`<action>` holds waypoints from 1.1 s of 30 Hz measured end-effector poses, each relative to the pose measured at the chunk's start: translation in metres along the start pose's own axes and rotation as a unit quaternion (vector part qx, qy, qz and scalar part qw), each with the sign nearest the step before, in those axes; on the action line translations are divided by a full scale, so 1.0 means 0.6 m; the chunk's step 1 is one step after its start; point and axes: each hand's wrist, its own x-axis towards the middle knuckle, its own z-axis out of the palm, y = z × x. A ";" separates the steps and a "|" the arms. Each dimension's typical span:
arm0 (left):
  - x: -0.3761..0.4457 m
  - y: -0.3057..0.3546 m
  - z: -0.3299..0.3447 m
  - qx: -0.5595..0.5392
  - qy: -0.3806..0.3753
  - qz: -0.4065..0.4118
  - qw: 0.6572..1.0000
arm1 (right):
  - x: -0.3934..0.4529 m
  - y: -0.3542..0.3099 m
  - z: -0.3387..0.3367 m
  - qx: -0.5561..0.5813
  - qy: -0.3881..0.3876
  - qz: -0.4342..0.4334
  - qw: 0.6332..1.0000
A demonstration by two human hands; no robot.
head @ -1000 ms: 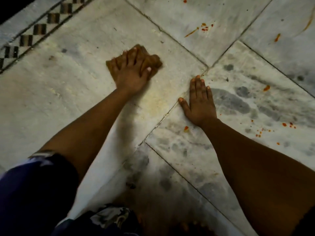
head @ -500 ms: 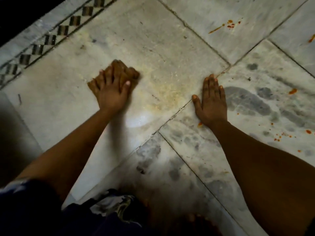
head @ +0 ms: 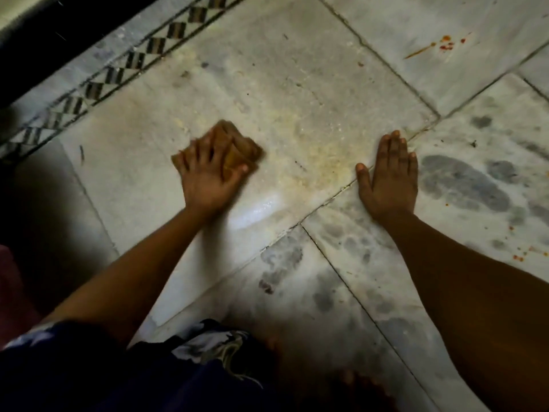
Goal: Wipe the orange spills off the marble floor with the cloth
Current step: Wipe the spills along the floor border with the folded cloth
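A marble floor [head: 297, 84] of large pale slabs, veined grey and divided by dark joints, fills the view. Along its far-left edge runs a border strip [head: 118, 72] of dark and light diamond inlay. A yellowish smear [head: 320, 162] clouds the middle slab, with a wet sheen just near of it. At the near edge, dark patterned clothing [head: 166, 370] covers the person's lap.

The right hand [head: 387, 179] lies flat on the floor at centre right, palm down, fingers straight and together, thumb spread to the left along a joint; it grasps nothing. The left hand [head: 208, 173], at centre left, presses down on a bunched brown cloth [head: 240, 150], fingers spread over it and curled at its edges; the hand is blurred, so the exact hold cannot be made out. The cloth sits on the middle slab, well apart from the right hand.

Orange spills [head: 439, 46] streak and dot the far-right slab. Smaller orange specks [head: 523, 255] scatter at the right edge, beside the right forearm.
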 end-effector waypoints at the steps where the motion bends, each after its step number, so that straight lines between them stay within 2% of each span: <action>1: 0.028 0.001 -0.006 -0.010 0.005 -0.042 0.999 | 0.000 0.000 0.001 0.000 0.002 -0.001 1.000; 4: 0.105 0.028 -0.018 -0.028 0.008 -0.080 0.996 | -0.001 0.000 0.003 0.002 0.009 -0.002 1.000; 8: 0.134 0.048 -0.025 -0.032 0.031 -0.020 0.999 | 0.000 0.000 -0.003 0.009 -0.011 0.001 1.000; 15: 0.016 0.066 -0.017 -0.063 0.045 0.128 0.989 | 0.003 0.002 -0.037 0.052 -0.054 -0.007 0.997; 17: -0.021 0.081 -0.019 -0.108 0.062 0.130 0.984 | -0.006 0.000 -0.056 0.052 -0.030 -0.039 0.997; 19: -0.029 0.091 -0.028 -0.189 0.070 0.092 0.975 | -0.009 -0.009 -0.078 0.045 -0.012 -0.071 0.996; 20: -0.027 0.094 -0.037 -0.254 0.058 0.065 0.963 | -0.009 -0.015 -0.086 0.041 -0.010 -0.078 0.996; 21: -0.018 0.097 -0.050 -0.344 0.046 0.039 0.937 | -0.003 -0.021 -0.099 0.029 -0.003 -0.084 0.996; 23: 0.001 0.106 -0.077 -0.527 0.004 -0.003 0.850 | 0.014 -0.032 -0.129 0.004 -0.001 -0.100 0.995; 24: 0.012 0.114 -0.090 -0.581 -0.013 -0.008 0.814 | 0.027 -0.034 -0.146 -0.013 -0.007 -0.118 0.993; 26: 0.029 0.134 -0.120 -0.641 -0.035 -0.003 0.767 | 0.053 -0.035 -0.183 -0.066 -0.023 -0.156 0.985; 29: 0.044 0.167 -0.170 -0.675 -0.051 0.007 0.736 | 0.076 -0.035 -0.222 -0.104 -0.017 -0.171 0.980; 33: 0.069 0.209 -0.224 -0.649 -0.084 0.041 0.755 | 0.054 -0.013 -0.235 -0.114 -0.006 -0.129 0.985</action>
